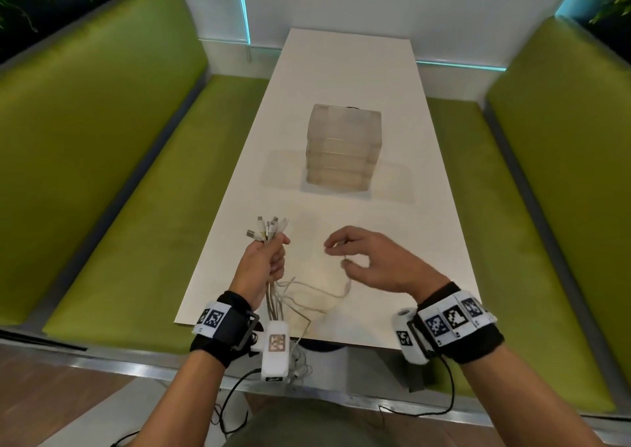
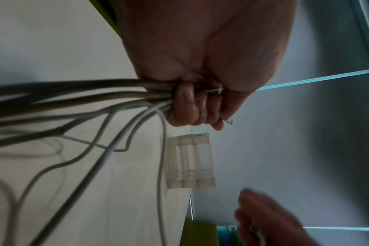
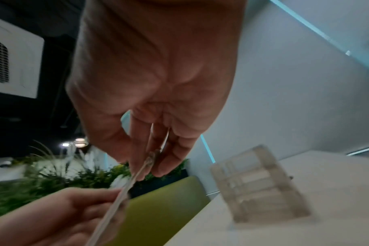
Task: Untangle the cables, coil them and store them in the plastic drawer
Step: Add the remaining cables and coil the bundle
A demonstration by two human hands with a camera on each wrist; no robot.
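The left hand point(image 1: 263, 262) is fisted round a bundle of white and grey cables point(image 1: 273, 296) over the near left corner of the white tabletop point(image 1: 341, 81), plug ends point(image 1: 268, 226) fanned out above the fist and the long tails running down past the near edge towards the person. The bundle's long axis runs near to far. To its right, just apart, the right hand point(image 1: 368, 259) hovers above the near edge; the wrist view shows its fingertips point(image 3: 158, 166) pinching one thin cable end point(image 3: 150, 159). That strand leads back leftwards to the fist, so I'd judge the next pull goes rightwards, away from the bundle. The translucent plastic drawer unit point(image 1: 343, 149) stands well beyond both hands at mid-table, drawers closed; contents cannot be made out.
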